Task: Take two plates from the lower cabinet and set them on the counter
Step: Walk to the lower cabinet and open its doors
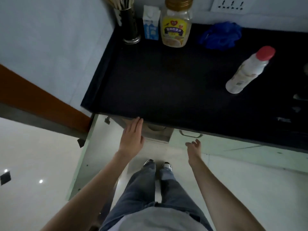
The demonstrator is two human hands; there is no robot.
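Note:
The black counter [166, 77] fills the upper middle of the head view. Below its front edge the left door [93, 147] of the lower cabinet stands swung out toward me, and the dim opening [156, 132] shows a rounded pale shape that I cannot identify. My left hand [132, 135] reaches flat, fingers together, toward that opening just under the counter edge; it holds nothing. My right hand [194, 147] hangs lower with fingers loosely apart, just below the metal handle [190, 133] of the closed right door. No plate is clearly visible.
At the counter's back stand a black holder of chopsticks [129, 25], a small blue-white carton [150, 24] and a yellow-labelled jar [176, 24]. A blue cloth [220, 35] lies at back right, near a red-capped white bottle [248, 70]. A wall is on the left; my feet stand below.

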